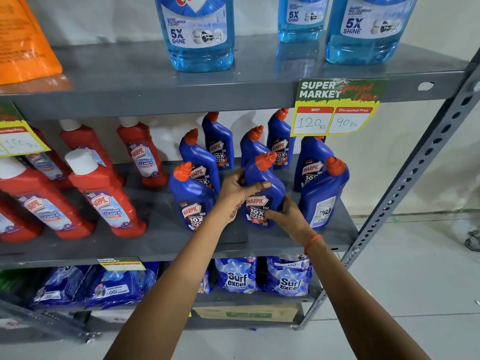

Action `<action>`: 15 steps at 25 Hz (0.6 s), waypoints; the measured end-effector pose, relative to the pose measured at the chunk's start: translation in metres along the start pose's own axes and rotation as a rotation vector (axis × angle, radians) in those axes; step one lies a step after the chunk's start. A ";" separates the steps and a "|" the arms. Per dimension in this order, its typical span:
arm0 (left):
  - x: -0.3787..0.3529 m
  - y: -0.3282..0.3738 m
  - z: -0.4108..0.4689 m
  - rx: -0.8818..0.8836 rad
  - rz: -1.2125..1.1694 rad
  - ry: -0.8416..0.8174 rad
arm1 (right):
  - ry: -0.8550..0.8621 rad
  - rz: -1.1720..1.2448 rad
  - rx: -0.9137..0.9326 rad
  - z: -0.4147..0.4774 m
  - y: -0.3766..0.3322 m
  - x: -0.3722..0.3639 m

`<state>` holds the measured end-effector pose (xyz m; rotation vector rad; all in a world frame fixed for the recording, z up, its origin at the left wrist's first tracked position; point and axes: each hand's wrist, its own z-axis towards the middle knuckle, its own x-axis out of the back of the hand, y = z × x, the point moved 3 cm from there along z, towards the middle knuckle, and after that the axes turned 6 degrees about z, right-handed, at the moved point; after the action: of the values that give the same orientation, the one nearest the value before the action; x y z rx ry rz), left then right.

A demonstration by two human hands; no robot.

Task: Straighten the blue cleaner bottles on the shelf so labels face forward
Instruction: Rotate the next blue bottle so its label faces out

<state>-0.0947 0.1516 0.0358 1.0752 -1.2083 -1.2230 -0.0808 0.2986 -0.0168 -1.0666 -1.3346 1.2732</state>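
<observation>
Several blue cleaner bottles with orange caps stand on the middle grey shelf (166, 237). Both my hands grip the front middle blue bottle (262, 178), whose label faces forward. My left hand (237, 189) wraps its upper body from the left, thumb across the front. My right hand (288, 215) holds its lower right side. The front left bottle (191, 201) shows its label. The front right bottle (324, 193) is turned, with its back label toward me. More blue bottles (218, 141) stand behind, labels forward.
Red cleaner bottles (104, 193) fill the left of the same shelf. Light blue glass cleaner bottles (200, 29) stand on the shelf above, where a price tag (335, 107) hangs down. Detergent packs (236, 275) lie on the shelf below. A perforated upright post (405, 183) bounds the right.
</observation>
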 end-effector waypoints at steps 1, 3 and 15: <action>0.001 -0.002 -0.003 -0.010 0.008 0.006 | 0.016 -0.027 0.005 0.000 0.002 0.000; 0.002 -0.005 -0.007 -0.023 0.025 0.010 | 0.028 -0.056 0.009 0.000 0.003 -0.001; -0.003 -0.006 -0.019 0.004 -0.032 0.188 | 0.028 0.010 -0.089 0.000 0.001 -0.004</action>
<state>-0.0757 0.1530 0.0281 1.1890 -1.0531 -1.1170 -0.0805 0.2946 -0.0182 -1.1496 -1.3775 1.2115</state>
